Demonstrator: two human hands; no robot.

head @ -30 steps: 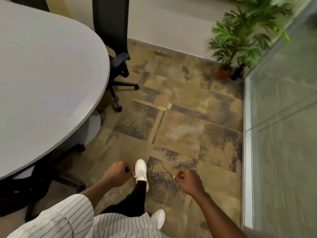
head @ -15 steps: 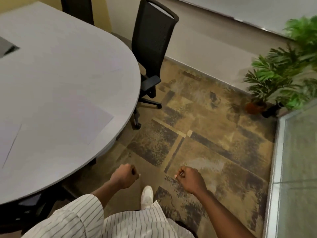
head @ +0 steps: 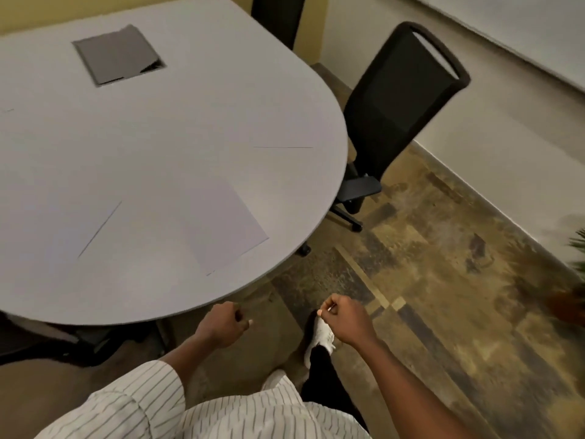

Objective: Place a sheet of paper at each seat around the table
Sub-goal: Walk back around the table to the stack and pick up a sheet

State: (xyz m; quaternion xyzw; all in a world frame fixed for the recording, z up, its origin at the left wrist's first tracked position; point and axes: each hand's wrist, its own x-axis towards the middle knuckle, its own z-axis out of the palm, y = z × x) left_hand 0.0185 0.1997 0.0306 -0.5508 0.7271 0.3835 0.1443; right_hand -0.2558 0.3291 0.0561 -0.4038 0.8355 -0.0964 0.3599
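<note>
— While standing at the rounded end of the pale grey table point(head: 164, 128), with both fists low over the patterned brown carpet point(head: 443, 264): left hand point(head: 221, 326) curled closed, fingers point(head: 242, 321) tucked in, empty as far as can be seen.

— And the right hand point(head: 345, 318)?

— Closed too, thumb pressed against the curled fingers; something thin perhaps pinched there, too small to tell. Bare forearm on that side, striped white sleeve point(head: 126, 403) on the left.

— Where is the paper?

— Flat on the table. One white rectangular sheet of paper point(head: 224, 226) near the curved rim, just ahead of the left hand, corner pointing toward the edge. Second white sheet point(head: 63, 229) further left, only its long edge showing as a thin dark line. Third faint edge line point(head: 283, 147) close to the rim, in front of the black mesh-backed office chair point(head: 402, 99).

— Anything else up there?

— Grey square hatch cover point(head: 117, 57) set in the table top, one flap slightly lifted. Another dark chair back point(head: 278, 17) at the far side. White sneaker point(head: 321, 339) on the carpet, just beneath the right hand.
</note>
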